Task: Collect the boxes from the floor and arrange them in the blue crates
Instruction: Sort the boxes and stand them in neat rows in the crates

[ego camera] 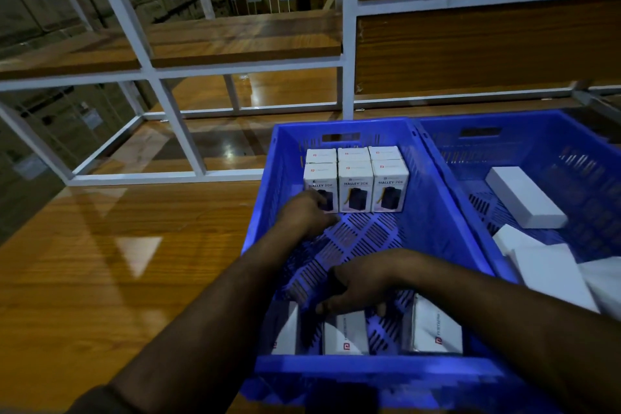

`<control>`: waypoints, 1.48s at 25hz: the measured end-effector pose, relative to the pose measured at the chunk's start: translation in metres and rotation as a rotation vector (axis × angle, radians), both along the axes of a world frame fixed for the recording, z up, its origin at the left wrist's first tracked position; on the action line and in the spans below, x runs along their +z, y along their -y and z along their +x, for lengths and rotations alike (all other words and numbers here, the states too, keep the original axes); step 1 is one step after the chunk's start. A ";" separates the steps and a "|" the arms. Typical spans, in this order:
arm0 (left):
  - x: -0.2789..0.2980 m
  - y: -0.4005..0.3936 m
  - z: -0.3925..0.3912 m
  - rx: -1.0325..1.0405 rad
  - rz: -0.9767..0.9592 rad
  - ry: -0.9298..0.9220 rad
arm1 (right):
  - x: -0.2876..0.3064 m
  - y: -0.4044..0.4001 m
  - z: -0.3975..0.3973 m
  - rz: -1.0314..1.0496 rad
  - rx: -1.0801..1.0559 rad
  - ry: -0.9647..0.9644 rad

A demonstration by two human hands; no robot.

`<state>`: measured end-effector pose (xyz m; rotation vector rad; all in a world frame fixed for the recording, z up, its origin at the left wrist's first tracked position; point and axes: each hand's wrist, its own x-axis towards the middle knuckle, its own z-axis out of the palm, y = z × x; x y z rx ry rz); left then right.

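Blue crate holds six upright Halley boxes against its far wall; three more lie near. Left hand, fingers curled, touches the leftmost; right hand, fingers spread, presses a lying box. Stiff, probably light cartons, best gripped by their sides. Glossy wooden floor, white racking.

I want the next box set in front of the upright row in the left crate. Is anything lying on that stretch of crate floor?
Nothing visible lies there. The left crate floor between the upright row and the loose boxes near the front wall is bare, apart from the left hand at the row's left end and the right hand.
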<state>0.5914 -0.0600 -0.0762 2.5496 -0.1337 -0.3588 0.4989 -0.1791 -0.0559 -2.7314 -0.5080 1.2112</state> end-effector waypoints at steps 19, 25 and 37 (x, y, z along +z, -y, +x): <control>0.005 -0.002 -0.010 -0.061 0.015 0.033 | 0.006 0.056 0.039 0.496 -0.736 0.185; 0.012 0.004 -0.017 0.064 -0.348 -0.124 | 0.005 0.064 0.049 0.939 -1.093 0.032; 0.026 0.007 -0.017 0.128 -0.832 -0.289 | 0.008 0.060 0.047 1.273 -1.051 0.147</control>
